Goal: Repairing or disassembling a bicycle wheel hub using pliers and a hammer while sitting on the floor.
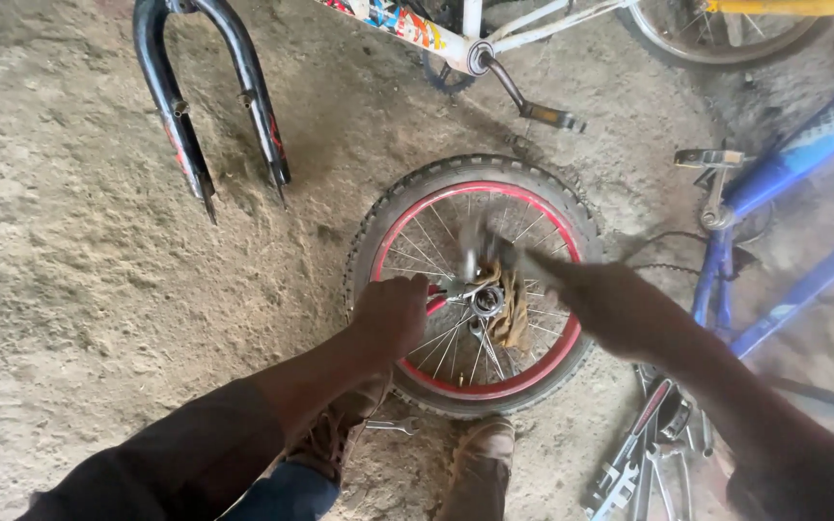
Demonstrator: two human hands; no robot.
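A small bicycle wheel (407,207) with a red rim and black tyre lies flat on the dirt floor. My left hand (390,314) grips a pair of red-handled pliers (448,291) whose jaws sit at the hub (487,301). My right hand (602,299), blurred with motion, is raised over the right side of the wheel and holds a blurred metal tool (483,247) above the hub. A dirty brown rag (514,314) lies across the spokes beside the hub. My two brown shoes (480,463) rest at the wheel's near edge.
A black bicycle fork (185,106) stands at upper left. A white bicycle frame with pedal crank (533,101) lies along the top. A blue bicycle frame (774,174) stands at right. Loose wrenches (629,463) lie at lower right, and one spanner (393,425) lies by my shoes.
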